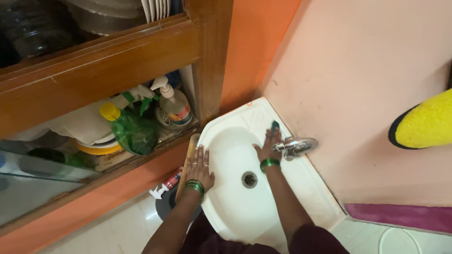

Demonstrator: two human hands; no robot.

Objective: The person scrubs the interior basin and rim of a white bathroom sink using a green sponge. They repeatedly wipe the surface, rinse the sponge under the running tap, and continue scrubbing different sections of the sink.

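A white corner sink (235, 207) with a metal drain (249, 179) fills the middle of the view. My left hand (200, 164) lies flat on the sink's left rim, fingers spread, green bangles at the wrist. My right hand (268, 146) reaches to the back of the basin beside the chrome tap (297, 146) and presses a small dark green scrubber (275, 125) against the sink's far wall. Green bangles circle that wrist too.
A wooden shelf unit (103, 70) stands at left, holding a green bottle with yellow cap (132, 129), a pump bottle (174, 103) and plates. A small spray bottle (165, 185) sits below the sink's left edge. A yellow and black object (423, 123) juts in at right. Pink wall behind.
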